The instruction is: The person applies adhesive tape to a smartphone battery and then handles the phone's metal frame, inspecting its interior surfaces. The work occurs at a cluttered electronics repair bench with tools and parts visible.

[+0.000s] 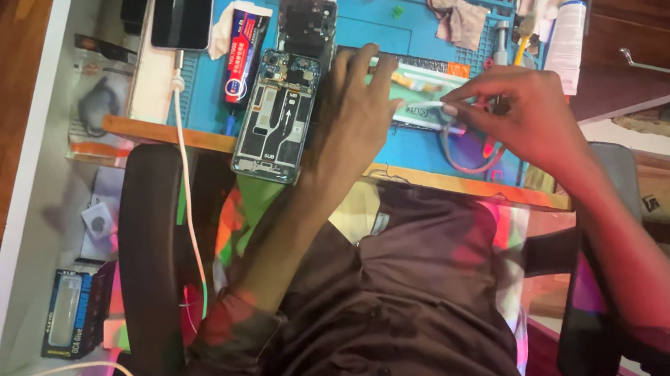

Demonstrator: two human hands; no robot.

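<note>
Blue silicone mat (pixel 380 26) keeps small parts from sliding. We rest our left hand (pixel 355 117), fingers spread flat, beside the opened phone (pixel 277 121) to steady it, while our right hand (pixel 512 108) pinches a thin tool (pixel 421 106) for fine control.

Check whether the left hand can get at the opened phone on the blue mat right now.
Probably yes. The left hand rests on the blue mat right beside the opened phone, with nothing lying between them.
</note>
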